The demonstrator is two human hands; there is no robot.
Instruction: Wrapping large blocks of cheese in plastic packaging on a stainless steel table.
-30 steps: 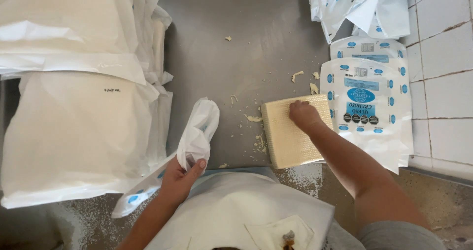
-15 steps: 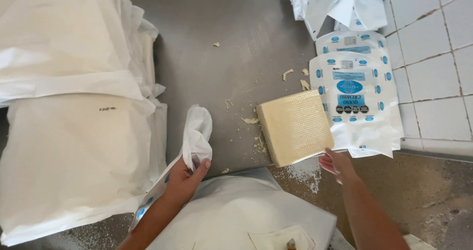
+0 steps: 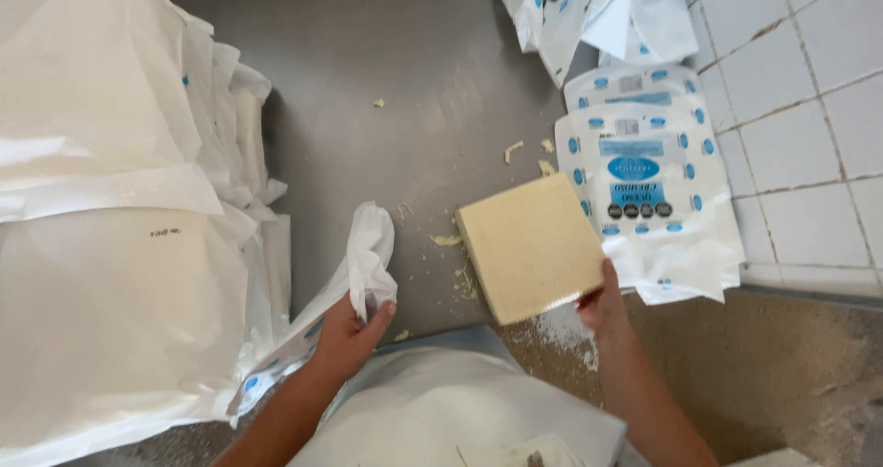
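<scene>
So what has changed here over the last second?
The right hand left the top of the pale cheese block and now grips its near corner, which juts over the steel counter edge. The left hand still clutches the white plastic wrapper.

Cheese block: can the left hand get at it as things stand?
Probably not freely. The left hand is closed on a crumpled white bag, so its grip is taken. The steel table between it and the cheese block shows only crumbs, and the right hand already holds the block's near corner.

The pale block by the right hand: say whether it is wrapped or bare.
Bare: the pale block shows a plain cream surface, with no film over it; flattened printed wrappers lie beside it.
</scene>
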